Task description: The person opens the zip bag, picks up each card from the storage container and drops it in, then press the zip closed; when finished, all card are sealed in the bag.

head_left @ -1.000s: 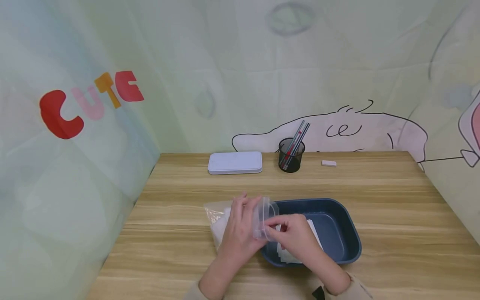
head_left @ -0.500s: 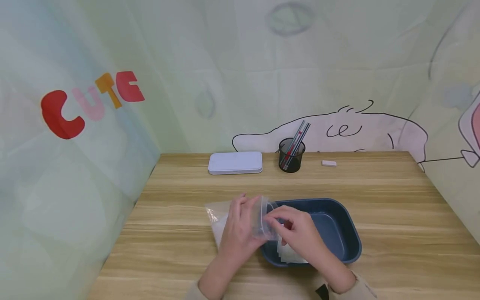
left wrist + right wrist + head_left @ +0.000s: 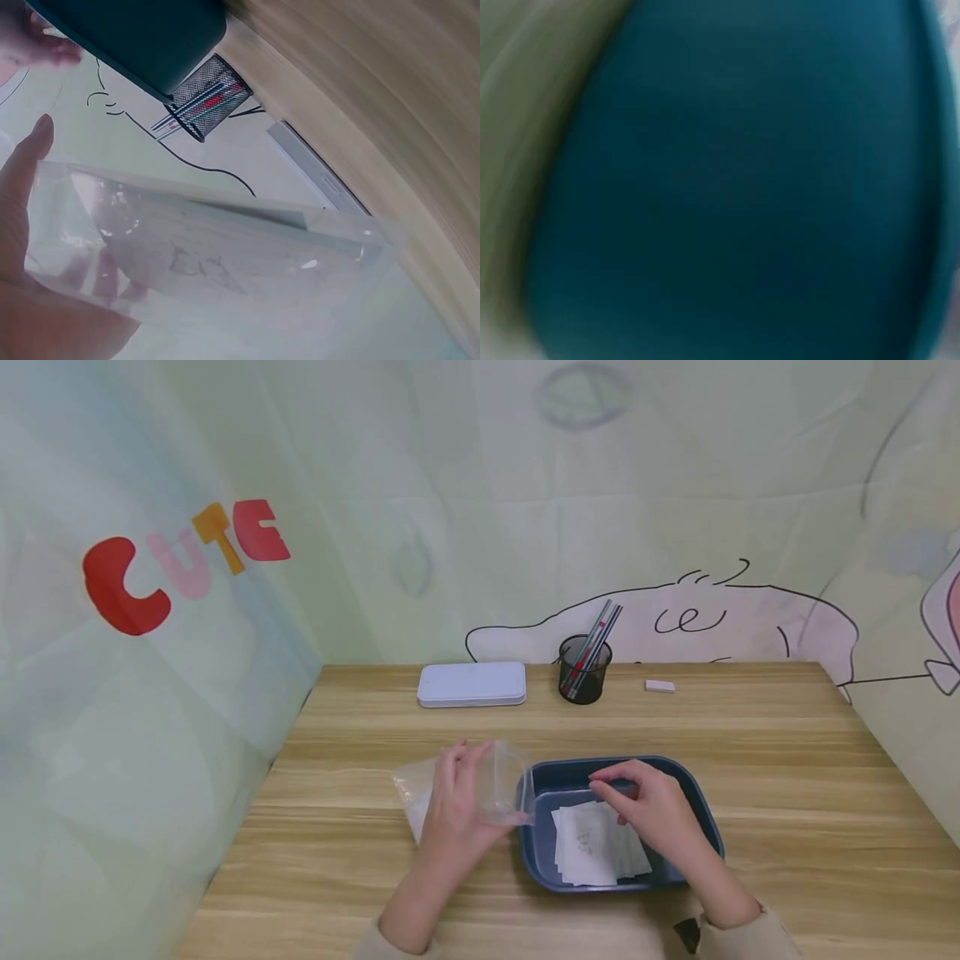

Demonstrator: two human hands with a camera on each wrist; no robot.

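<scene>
My left hand [image 3: 459, 793] grips a clear plastic bag [image 3: 504, 787] just left of a dark blue tray [image 3: 705, 837], holding it off the table. In the left wrist view the bag [image 3: 225, 255] shows white sheets inside, with my fingers [image 3: 22, 187] behind it. My right hand [image 3: 647, 806] hovers over the tray with loosely curled fingers and holds nothing I can see. A stack of white paper sheets [image 3: 588, 853] lies in the tray, left of and partly under that hand. The right wrist view is a blur of the blue tray [image 3: 742, 187].
A wooden table [image 3: 787, 777] fills the scene. Along its far edge stand a flat white box [image 3: 471, 684], a black mesh pen holder [image 3: 583, 672] with pens and a small white eraser [image 3: 659, 687]. Fabric walls close in the left, back and right.
My right hand has let go of the bag's mouth and moved right over the tray. My left hand has drawn the bag slightly left, uncovering the sheets in the tray.
</scene>
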